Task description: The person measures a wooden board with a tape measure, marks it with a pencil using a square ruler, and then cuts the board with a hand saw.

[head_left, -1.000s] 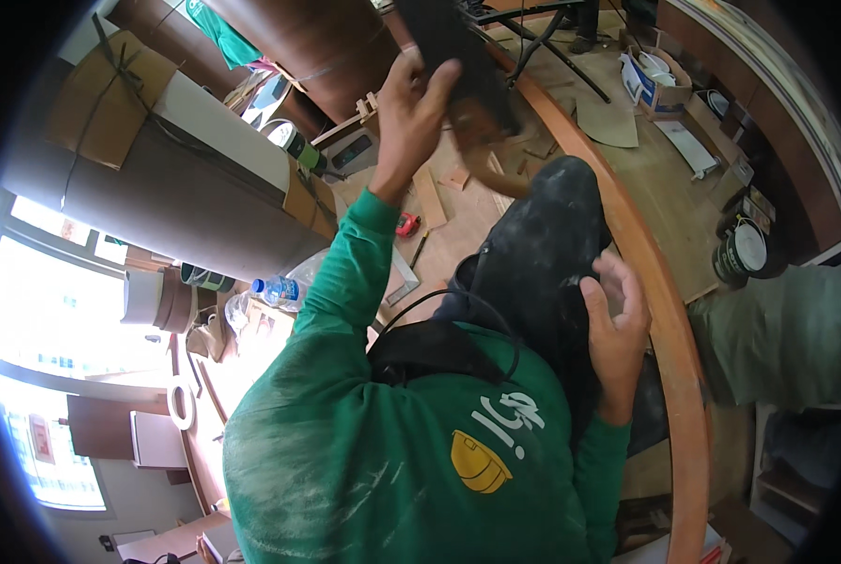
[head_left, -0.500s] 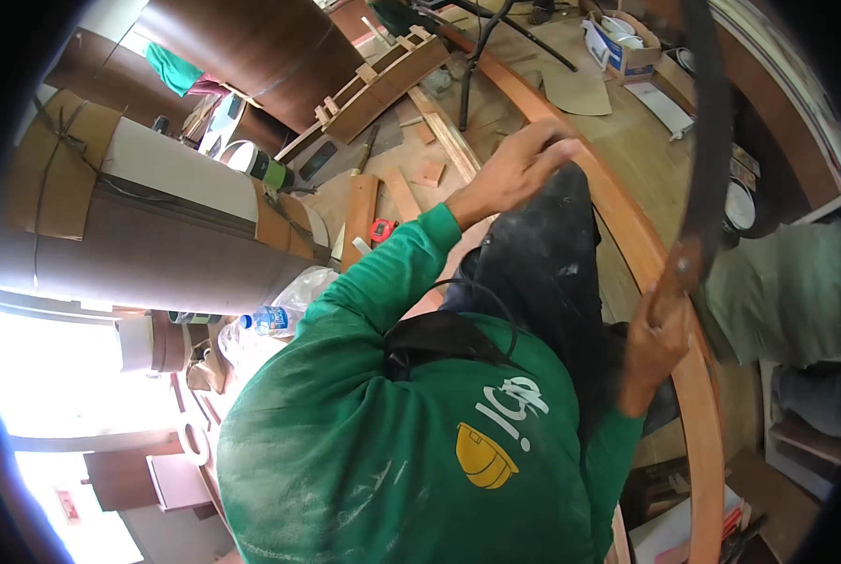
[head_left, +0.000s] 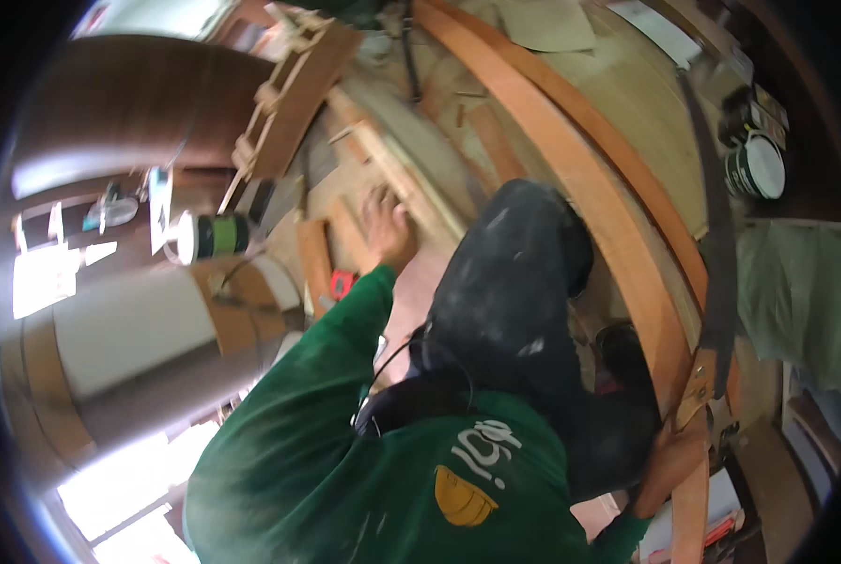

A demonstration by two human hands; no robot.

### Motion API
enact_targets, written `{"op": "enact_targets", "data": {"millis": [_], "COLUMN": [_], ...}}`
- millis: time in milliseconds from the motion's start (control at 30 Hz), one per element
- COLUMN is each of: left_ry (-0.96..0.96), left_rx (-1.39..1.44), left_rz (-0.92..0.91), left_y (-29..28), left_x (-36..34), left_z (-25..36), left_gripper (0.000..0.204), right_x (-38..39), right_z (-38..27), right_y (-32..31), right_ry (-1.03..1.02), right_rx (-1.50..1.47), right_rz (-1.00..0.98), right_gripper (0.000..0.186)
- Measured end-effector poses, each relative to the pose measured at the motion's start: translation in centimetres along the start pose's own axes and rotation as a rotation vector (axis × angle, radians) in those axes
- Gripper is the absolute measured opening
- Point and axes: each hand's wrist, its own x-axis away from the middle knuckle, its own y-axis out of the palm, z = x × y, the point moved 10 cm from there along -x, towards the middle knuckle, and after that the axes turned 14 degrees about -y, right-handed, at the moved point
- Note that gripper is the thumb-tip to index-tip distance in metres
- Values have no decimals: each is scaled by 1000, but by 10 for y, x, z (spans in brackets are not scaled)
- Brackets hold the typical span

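Toward four o'clock, holds a saw (head_left: pixel 715 244) by its wooden handle (head_left: pixel 699 381) with the right hand (head_left: pixel 676 461). Has that grip closed around the handle, as far as can be told with the fingers partly hidden and blurred. Points the dark blade (head_left: pixel 718 305) up toward twelve o'clock, just beside a curved wooden beam (head_left: pixel 618 216); cannot tell whether resting on the wood or held clear of it.

Just off centre at eleven o'clock, reaches down with the left hand (head_left: pixel 385 226), fingers parted and grip open, with nothing visible in it. Spreads the hand low over the floor (head_left: pixel 419 273), between a narrow wood strip (head_left: pixel 347 230) and a long pale batten (head_left: pixel 411 179); cannot tell through the blur whether touching either. Has a red tape measure (head_left: pixel 342 285) near the left wrist, at nine o'clock, beside a short brown board (head_left: pixel 315 254). Farther out, faces a slotted wooden piece (head_left: pixel 308 99) toward eleven o'clock and a green-banded bucket (head_left: pixel 223 235) between nine and ten.

Compared with a second ago, no longer has the saw up at twelve o'clock by the left hand; now carries it in the right, lower down. Leaves, by judgement, the left hand free among the loose wood, with the saw out to the side but not put down.
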Motion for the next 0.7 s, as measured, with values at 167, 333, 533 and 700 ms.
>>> {"op": "enact_targets", "data": {"millis": [167, 333, 533, 700], "left_ry": [-46, -41, 49, 210], "left_rx": [-86, -223, -206, -177], "left_rz": [-72, -35, -74, -92], "left_y": [3, -8, -31, -32], "left_x": [-4, -2, -18, -55], "left_z": [13, 3, -19, -31], "left_gripper": [45, 46, 45, 45], "right_x": [9, 12, 25, 30], "right_z": [3, -1, -48, -75], "right_y": [-11, -7, 6, 16], "right_ry": [2, 73, 26, 104], "right_rx": [10, -84, -13, -6], "right_rz": [18, 61, 150, 283], "right_gripper": [50, 54, 54, 52]}}
